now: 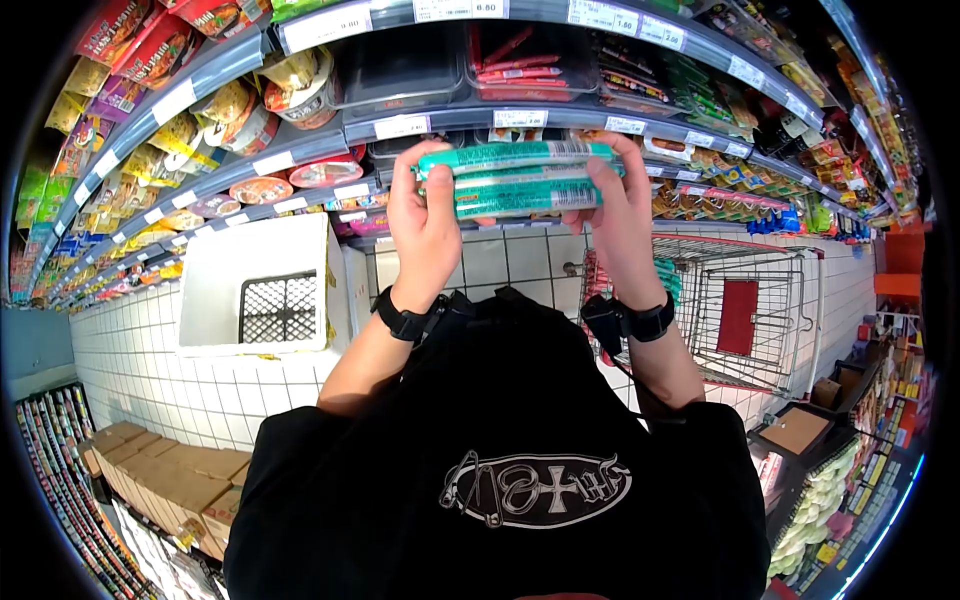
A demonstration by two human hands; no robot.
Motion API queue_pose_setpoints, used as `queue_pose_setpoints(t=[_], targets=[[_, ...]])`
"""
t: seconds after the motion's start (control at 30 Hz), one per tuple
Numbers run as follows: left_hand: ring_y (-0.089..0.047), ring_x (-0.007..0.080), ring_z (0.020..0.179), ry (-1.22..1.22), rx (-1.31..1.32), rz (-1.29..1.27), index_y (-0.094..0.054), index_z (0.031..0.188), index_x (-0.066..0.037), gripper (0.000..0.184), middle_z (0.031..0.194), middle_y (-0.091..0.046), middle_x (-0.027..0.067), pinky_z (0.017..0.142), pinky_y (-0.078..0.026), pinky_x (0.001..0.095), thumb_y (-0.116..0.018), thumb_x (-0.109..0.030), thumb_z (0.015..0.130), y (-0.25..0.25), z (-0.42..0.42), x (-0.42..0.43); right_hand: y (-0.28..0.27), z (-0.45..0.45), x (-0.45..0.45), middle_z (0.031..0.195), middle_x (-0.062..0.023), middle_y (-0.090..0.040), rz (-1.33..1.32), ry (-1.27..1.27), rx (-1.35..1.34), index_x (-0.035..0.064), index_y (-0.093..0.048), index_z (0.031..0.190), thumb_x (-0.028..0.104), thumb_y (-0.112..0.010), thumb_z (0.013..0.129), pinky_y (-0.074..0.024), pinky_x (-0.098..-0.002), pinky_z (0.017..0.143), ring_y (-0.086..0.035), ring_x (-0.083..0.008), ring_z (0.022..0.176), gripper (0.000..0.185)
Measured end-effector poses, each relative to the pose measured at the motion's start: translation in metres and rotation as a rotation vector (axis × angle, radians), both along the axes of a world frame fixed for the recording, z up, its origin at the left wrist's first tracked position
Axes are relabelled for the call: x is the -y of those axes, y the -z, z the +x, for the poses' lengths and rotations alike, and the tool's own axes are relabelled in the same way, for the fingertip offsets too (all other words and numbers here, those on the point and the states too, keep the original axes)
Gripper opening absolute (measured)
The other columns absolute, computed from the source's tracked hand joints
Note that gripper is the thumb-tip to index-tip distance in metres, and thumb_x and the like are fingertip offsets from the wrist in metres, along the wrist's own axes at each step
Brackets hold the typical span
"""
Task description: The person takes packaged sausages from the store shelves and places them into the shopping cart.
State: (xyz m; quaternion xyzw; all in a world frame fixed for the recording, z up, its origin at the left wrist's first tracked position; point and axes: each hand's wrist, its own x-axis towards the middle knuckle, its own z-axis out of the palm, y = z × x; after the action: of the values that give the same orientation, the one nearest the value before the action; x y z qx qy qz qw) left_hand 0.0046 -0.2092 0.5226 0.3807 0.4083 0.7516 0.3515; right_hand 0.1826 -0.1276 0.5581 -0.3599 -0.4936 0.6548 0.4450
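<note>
A small stack of long teal-wrapped sausages [525, 200], with barcodes on the wrappers, is held level in front of the shelf. My left hand [428, 225] grips the left ends, its thumb on the near side. Around the right ends my right hand [622, 225] is closed, with fingers partly hidden behind the wrappers. Just beyond the stack, a clear bin of red-wrapped sticks [518, 75] sits on the shelf, beside another clear plastic bin [398, 72].
Shelves with price tags [402, 126] curve across the front, carrying cup noodles [300, 85] and packets. A white foam box [200, 300] stands at left on the tiled floor. At right is a wire shopping cart [800, 320] with teal packs [667, 280]. Cardboard boxes [180, 470] lie behind left.
</note>
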Motion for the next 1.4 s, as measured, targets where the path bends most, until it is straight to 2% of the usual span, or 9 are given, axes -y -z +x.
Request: queue_pose_setpoints(t=[0.1, 0.27, 0.47, 0.53, 0.67, 0.83, 1.1, 1.2, 1.4], targets=[[-0.065, 0.0175, 0.062, 0.014, 0.072, -0.007, -0.044, 0.119, -0.003, 0.02, 0.088, -0.061, 0.0097, 0.052, -0.056, 0.0286, -0.046, -0.012, 0.101, -0.001, -0.001, 0.005, -0.002, -0.002, 0.011, 0.083, -0.0081, -0.062, 0.032, 0.017, -0.016, 0.0101, -0.042, 0.123, 0.016, -0.057, 0.096, -0.0436, -0.0236, 0.041, -0.06, -0.0142, 0.053, 0.031], [-0.066, 0.0187, 0.074, 0.143, 0.193, -0.127, -0.043, 0.114, -0.006, 0.02, 0.096, -0.057, 0.0083, 0.053, -0.06, 0.0336, -0.053, -0.005, 0.096, 0.005, -0.011, 0.016, -0.003, -0.002, 0.029, 0.082, -0.0069, -0.062, 0.066, -0.011, -0.005, 0.0092, -0.04, 0.123, 0.017, -0.056, 0.097, -0.0437, -0.0241, 0.04, -0.059, -0.0144, 0.053, 0.031], [-0.066, 0.0198, 0.081, 0.216, 0.248, -0.23, -0.041, 0.116, -0.008, 0.021, 0.103, -0.057, 0.0096, 0.052, -0.059, 0.03, -0.052, -0.009, 0.098, 0.02, -0.01, 0.032, 0.009, 0.003, 0.048, 0.089, -0.0059, -0.06, 0.016, -0.002, 0.135, 0.0108, -0.04, 0.124, 0.019, -0.055, 0.098, -0.0458, -0.0234, 0.04, -0.06, -0.014, 0.055, 0.031], [-0.065, 0.0185, 0.082, 0.187, 0.265, -0.218, -0.041, 0.116, -0.008, 0.024, 0.102, -0.057, 0.0094, 0.051, -0.059, 0.03, -0.054, -0.006, 0.096, 0.021, -0.007, 0.035, 0.015, 0.005, 0.052, 0.08, -0.0059, -0.064, 0.029, 0.017, 0.177, 0.0139, -0.04, 0.125, 0.023, -0.055, 0.098, -0.0438, -0.0219, 0.04, -0.059, -0.0122, 0.052, 0.032], [-0.065, 0.0157, 0.082, 0.143, 0.302, -0.238, -0.043, 0.111, -0.007, 0.023, 0.099, -0.058, 0.0093, 0.047, -0.057, 0.0295, -0.058, -0.014, 0.096, 0.031, -0.001, 0.046, 0.027, 0.012, 0.063, 0.081, -0.0055, -0.064, 0.023, -0.012, 0.225, 0.0118, -0.043, 0.124, 0.021, -0.053, 0.099, -0.0433, -0.0203, 0.041, -0.061, -0.0101, 0.055, 0.028], [-0.058, 0.0103, 0.053, -0.024, 0.215, -0.283, -0.05, 0.098, -0.005, 0.019, 0.076, -0.059, 0.0032, 0.037, -0.051, 0.0264, -0.061, -0.021, 0.096, 0.025, 0.031, 0.053, 0.03, 0.038, 0.071, 0.079, -0.0046, -0.062, 0.04, -0.042, 0.279, 0.0069, -0.049, 0.118, 0.022, -0.054, 0.099, -0.0421, -0.0203, 0.04, -0.057, -0.0077, 0.05, 0.024], [-0.055, 0.0072, 0.05, -0.057, 0.047, -0.434, -0.059, 0.081, -0.004, 0.031, 0.064, -0.054, -0.0002, 0.035, -0.048, 0.0242, -0.059, -0.03, 0.097, 0.017, 0.104, 0.053, 0.044, 0.115, 0.071, 0.073, -0.0019, -0.059, 0.048, 0.085, 0.216, 0.0036, -0.057, 0.107, 0.027, -0.062, 0.095, -0.0453, -0.0222, 0.041, -0.052, -0.0049, 0.052, 0.026], [-0.056, 0.0073, 0.051, -0.016, 0.045, -0.363, -0.06, 0.081, -0.004, 0.031, 0.067, -0.057, 0.0009, 0.035, -0.048, 0.0243, -0.059, -0.031, 0.097, 0.023, 0.125, 0.058, 0.054, 0.137, 0.071, 0.072, -0.0012, -0.058, 0.058, 0.103, 0.156, 0.0029, -0.058, 0.103, 0.027, -0.062, 0.095, -0.0453, -0.0225, 0.04, -0.052, -0.0047, 0.054, 0.026], [-0.059, 0.0069, 0.058, -0.097, -0.125, -0.295, -0.051, 0.116, -0.007, 0.024, 0.078, -0.06, 0.0031, 0.037, -0.048, 0.0222, -0.056, -0.021, 0.098, 0.013, 0.162, 0.07, 0.058, 0.166, 0.076, 0.072, -0.0009, -0.057, 0.042, 0.133, 0.124, 0.0032, -0.059, 0.104, 0.031, -0.063, 0.094, -0.0441, -0.0225, 0.039, -0.05, -0.0048, 0.049, 0.03]])
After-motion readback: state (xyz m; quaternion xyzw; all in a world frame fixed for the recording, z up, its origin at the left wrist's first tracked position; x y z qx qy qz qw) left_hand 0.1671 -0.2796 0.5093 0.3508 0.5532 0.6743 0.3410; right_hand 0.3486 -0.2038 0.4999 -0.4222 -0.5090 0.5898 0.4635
